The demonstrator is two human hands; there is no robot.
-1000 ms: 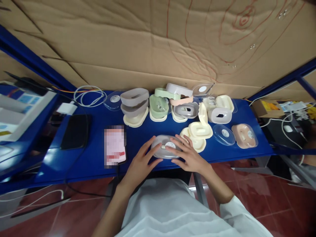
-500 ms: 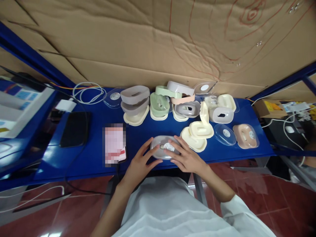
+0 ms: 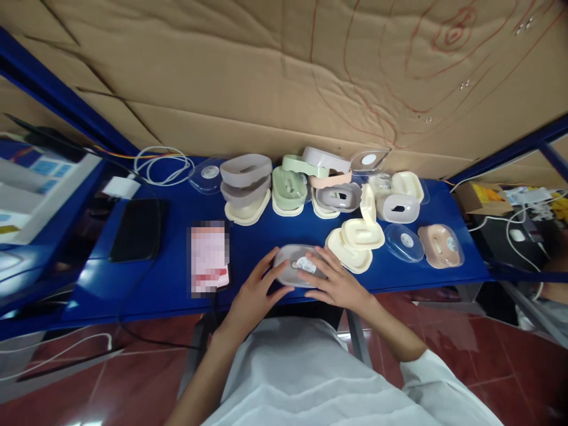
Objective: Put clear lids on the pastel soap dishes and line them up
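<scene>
A grey soap dish [image 3: 295, 254] with a clear lid and a round white label lies near the table's front edge, in front of me. My left hand [image 3: 257, 291] grips its left side, with fingers along the far rim and thumb at the near edge. On the right side, my right hand [image 3: 341, 282] holds it, some fingers resting over the lid beside the label. Just right of it are cream trays [image 3: 360, 234], one overlapping another. Farther right lie a loose clear lid [image 3: 404, 242] and a lidded pinkish-beige dish [image 3: 444, 245].
Along the back stand stacked grey dishes [image 3: 245, 170], a green dish [image 3: 289, 188] and several more parts. To the left are a phone [image 3: 208, 257] with a pixelated screen, a black device [image 3: 137, 231], a white adapter [image 3: 121, 187] and a coiled cable [image 3: 162, 165]. Cardboard [image 3: 222, 71] rises behind.
The view has shifted slightly. Both hands stay on the grey soap dish in nearly the same grip, and nothing else on the table has visibly moved.
</scene>
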